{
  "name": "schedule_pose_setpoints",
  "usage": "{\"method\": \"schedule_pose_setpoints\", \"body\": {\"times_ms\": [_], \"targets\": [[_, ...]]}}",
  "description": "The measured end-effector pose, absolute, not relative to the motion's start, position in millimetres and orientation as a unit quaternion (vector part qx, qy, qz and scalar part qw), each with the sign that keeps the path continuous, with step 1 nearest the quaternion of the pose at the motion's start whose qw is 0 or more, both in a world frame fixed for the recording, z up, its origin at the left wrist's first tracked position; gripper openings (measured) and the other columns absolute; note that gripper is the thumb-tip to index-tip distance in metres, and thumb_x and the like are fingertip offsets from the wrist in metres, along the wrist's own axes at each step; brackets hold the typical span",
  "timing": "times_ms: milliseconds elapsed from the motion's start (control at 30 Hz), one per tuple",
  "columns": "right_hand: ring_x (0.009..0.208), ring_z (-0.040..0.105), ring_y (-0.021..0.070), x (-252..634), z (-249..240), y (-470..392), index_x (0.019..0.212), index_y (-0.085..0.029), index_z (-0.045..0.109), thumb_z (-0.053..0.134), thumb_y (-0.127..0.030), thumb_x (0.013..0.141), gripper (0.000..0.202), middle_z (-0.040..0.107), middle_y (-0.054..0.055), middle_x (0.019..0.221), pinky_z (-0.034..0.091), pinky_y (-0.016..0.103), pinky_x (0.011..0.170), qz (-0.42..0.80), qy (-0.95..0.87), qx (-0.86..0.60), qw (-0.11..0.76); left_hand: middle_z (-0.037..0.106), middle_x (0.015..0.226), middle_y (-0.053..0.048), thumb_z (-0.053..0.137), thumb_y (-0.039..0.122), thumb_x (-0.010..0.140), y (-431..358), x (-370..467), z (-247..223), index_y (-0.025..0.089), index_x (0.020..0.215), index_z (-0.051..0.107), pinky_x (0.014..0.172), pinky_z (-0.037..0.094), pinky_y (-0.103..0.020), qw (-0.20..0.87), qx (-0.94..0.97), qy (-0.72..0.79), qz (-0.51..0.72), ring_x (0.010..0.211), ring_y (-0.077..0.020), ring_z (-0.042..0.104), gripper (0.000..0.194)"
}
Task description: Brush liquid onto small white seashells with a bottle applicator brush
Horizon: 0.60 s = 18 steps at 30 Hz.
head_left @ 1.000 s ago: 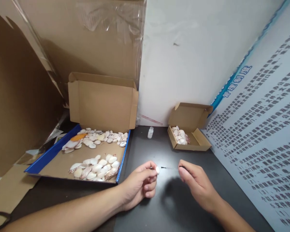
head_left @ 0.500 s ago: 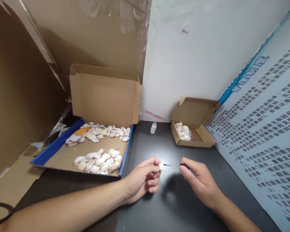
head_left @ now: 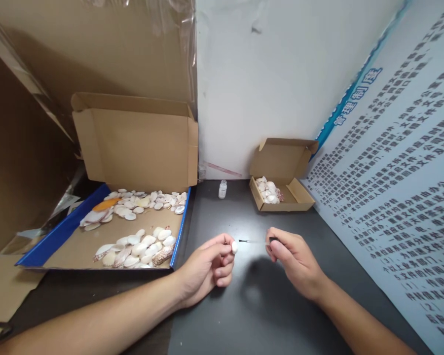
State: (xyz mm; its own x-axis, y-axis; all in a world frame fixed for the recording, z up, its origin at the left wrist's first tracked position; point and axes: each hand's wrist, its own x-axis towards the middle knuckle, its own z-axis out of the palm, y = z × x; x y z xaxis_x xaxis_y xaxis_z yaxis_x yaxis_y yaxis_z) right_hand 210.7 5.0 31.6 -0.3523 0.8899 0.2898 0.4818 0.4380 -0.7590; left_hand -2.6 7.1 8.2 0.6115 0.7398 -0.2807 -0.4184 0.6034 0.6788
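Between thumb and fingers, my left hand (head_left: pixel 210 266) pinches a small white shell (head_left: pixel 235 247). My right hand (head_left: pixel 294 261) is closed on the black cap of a thin brush (head_left: pixel 253 241), whose dark tip points left, close to the shell. A small clear glass bottle (head_left: pixel 222 189) stands upright without a cap, beyond my hands near the wall. At the left, a blue-edged box (head_left: pixel 66 249) holds many pale shells (head_left: pixel 144 249) in two groups, with an orange piece (head_left: pixel 106 204) among the rear ones.
A small open cardboard box (head_left: pixel 299 199) with a pile of white shells (head_left: pixel 268 190) stands at the back right. Behind the table (head_left: pixel 207 330) is a white wall, with a printed poster (head_left: pixel 392 162) on the right. Cardboard panels rise at the left.
The view has shifted, so the boxes and bottle appear farther left. My right hand has turned slightly around the brush cap. The shell stays pinched in my left hand.
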Motion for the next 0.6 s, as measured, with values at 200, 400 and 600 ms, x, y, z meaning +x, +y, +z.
{"method": "schedule_pose_setpoints", "body": {"times_ms": [200, 400, 600], "targets": [[0.056, 0.037, 0.0116, 209.6, 30.8, 4.4, 0.065, -0.022, 0.036, 0.043, -0.042, 0.098, 0.039, 0.037, -0.005, 0.060, 0.029, 0.026, 0.055, 0.277, -0.763, -0.488, 0.321, 0.039, 0.064, 0.006, 0.054, 0.020, 0.089, 7.2, -2.5, 8.2, 0.019, 0.086, 0.047, 0.045, 0.021, -0.019, 0.853, 0.286, 0.279, 0.337, 0.045, -0.0036, 0.025, 0.007], [0.056, 0.038, 0.0114, 209.5, 30.7, 3.8, 0.066, -0.021, 0.039, 0.045, -0.040, 0.097, 0.036, 0.039, -0.005, 0.060, 0.030, 0.026, 0.055, 0.281, -0.781, -0.460, 0.314, 0.039, 0.064, 0.006, 0.053, 0.019, 0.089, 6.2, -2.4, 8.2, 0.019, 0.087, 0.047, 0.045, 0.022, -0.019, 0.851, 0.286, 0.283, 0.338, 0.045, -0.0036, 0.024, 0.006], [0.055, 0.040, 0.0116, 209.6, 31.4, 3.6, 0.065, -0.021, 0.039, 0.039, -0.040, 0.099, 0.038, 0.040, -0.004, 0.059, 0.031, 0.025, 0.055, 0.282, -0.773, -0.456, 0.340, 0.039, 0.063, 0.007, 0.053, 0.019, 0.089, 6.1, -1.8, 8.0, 0.019, 0.087, 0.046, 0.045, 0.022, -0.019, 0.847, 0.291, 0.292, 0.336, 0.045, -0.0036, 0.024, 0.007]]}}
